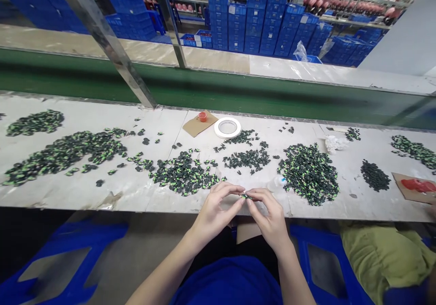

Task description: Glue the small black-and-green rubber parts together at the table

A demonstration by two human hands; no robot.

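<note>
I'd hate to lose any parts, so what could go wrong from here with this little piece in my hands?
The small piece, held between your left hand and right hand, could slip and fall off the table, since its front edge is close. Your left hand might brush the nearby pile of parts and scatter some. Your right hand could bump what looks like a clear bottle beside the other pile.

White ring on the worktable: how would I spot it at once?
On the pale worktable, look beyond the hands toward the far edge. The white ring lies beside brown cardboard; its open round centre sets it apart from the heaps of small dark pieces.
</note>
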